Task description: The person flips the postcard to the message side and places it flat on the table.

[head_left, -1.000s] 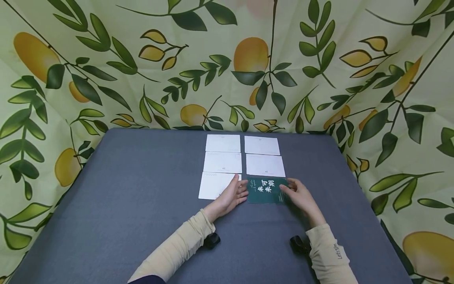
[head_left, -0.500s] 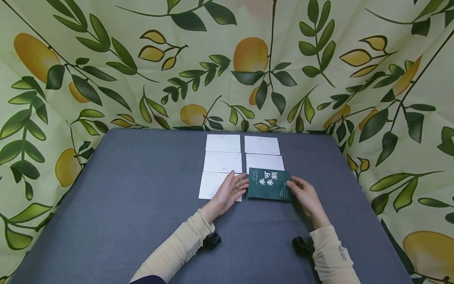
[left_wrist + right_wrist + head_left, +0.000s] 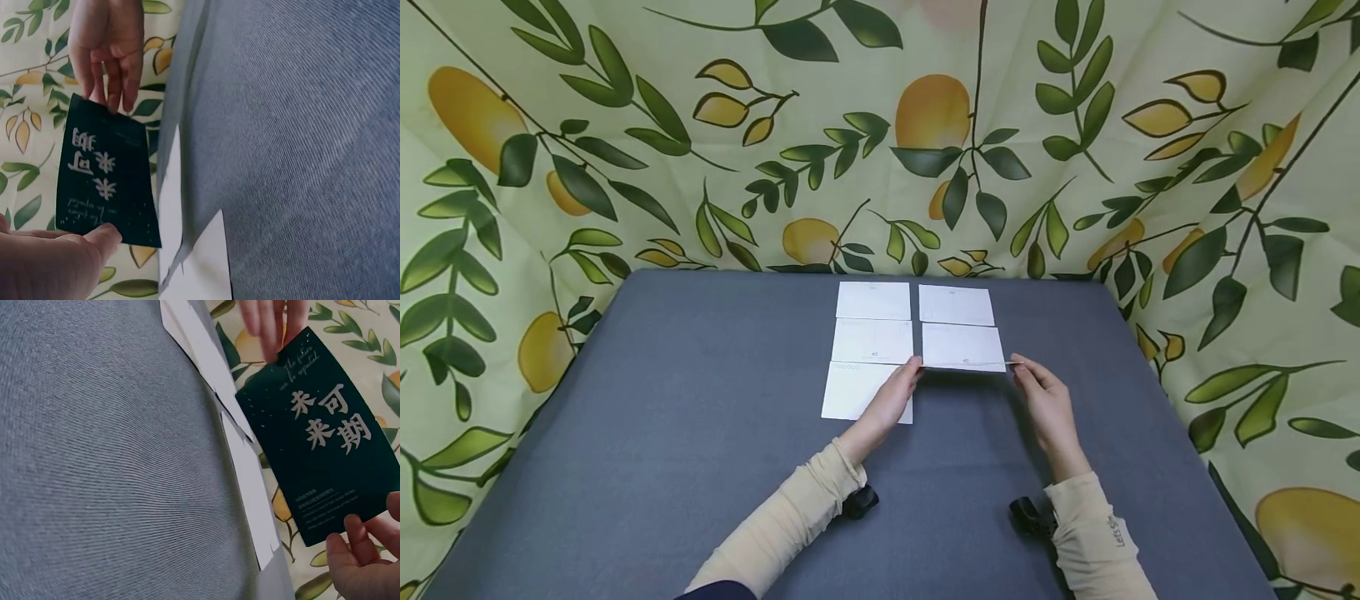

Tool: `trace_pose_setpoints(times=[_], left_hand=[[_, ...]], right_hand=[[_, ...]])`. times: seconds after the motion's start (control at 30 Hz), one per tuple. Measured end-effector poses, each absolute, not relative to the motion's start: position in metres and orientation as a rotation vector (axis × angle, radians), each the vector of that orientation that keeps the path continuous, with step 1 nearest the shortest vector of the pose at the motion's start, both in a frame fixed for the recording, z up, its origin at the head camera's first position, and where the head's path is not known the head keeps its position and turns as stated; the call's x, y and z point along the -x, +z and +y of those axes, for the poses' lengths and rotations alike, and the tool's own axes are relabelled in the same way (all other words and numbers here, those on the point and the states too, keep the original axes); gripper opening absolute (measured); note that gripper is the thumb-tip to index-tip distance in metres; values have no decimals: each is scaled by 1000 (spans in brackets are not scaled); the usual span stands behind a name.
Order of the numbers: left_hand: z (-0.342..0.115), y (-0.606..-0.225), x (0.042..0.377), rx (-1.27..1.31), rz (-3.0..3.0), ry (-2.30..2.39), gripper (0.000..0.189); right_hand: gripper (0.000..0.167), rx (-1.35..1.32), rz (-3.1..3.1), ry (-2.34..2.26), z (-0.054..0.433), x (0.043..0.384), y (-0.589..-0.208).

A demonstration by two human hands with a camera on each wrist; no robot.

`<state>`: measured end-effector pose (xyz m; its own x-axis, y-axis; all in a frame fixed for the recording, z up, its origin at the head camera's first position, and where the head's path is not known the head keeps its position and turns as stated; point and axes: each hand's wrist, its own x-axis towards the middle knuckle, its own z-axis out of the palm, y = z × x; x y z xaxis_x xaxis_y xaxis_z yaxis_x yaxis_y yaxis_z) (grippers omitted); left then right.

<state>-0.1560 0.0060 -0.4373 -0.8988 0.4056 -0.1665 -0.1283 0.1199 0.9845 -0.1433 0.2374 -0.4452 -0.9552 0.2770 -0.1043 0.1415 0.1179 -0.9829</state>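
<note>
Between my two hands a dark green postcard (image 3: 325, 469) with white lettering is held up off the table. From the head view it stands nearly edge-on, only a thin line. My left hand (image 3: 886, 407) pinches its left end, the thumb lying on the green face in the left wrist view. At the opposite end my right hand (image 3: 1051, 417) grips the edge with fingertips and thumb. Several white cards (image 3: 872, 342) lie flat just beyond and beside the hands, in two columns. The left forearm and hand partly cover the nearest left card (image 3: 856, 392).
A blue-grey cloth (image 3: 700, 433) covers the table. Behind it and at both sides hangs a curtain (image 3: 850, 75) printed with leaves and fruit. Black wrist devices (image 3: 859, 502) sit under both sleeves.
The green postcard, lying flat a second ago, has been raised and tilted until edge-on to the head view. My left hand, open beside it before, now pinches its left end.
</note>
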Motion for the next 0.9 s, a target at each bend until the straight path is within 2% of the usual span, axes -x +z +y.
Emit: trace_pose_setpoints(times=[0.23, 0.33, 0.53, 0.7, 0.9], left_hand=[[10, -434, 156, -230, 1911, 1880, 71], [11, -434, 156, -246, 1890, 1867, 67], [12, -442, 157, -184, 2010, 1926, 48], [11, -448, 158, -187, 2108, 1960, 35], [10, -453, 158, -303, 2333, 1812, 42]], right_hand=[[50, 350, -2157, 1952, 261, 160, -500], [51, 376, -2190, 1938, 258, 156, -492], [50, 484, -2308, 1880, 240, 138, -450], [49, 463, -2290, 1837, 250, 145, -474], [53, 421, -2298, 1787, 264, 157, -506]])
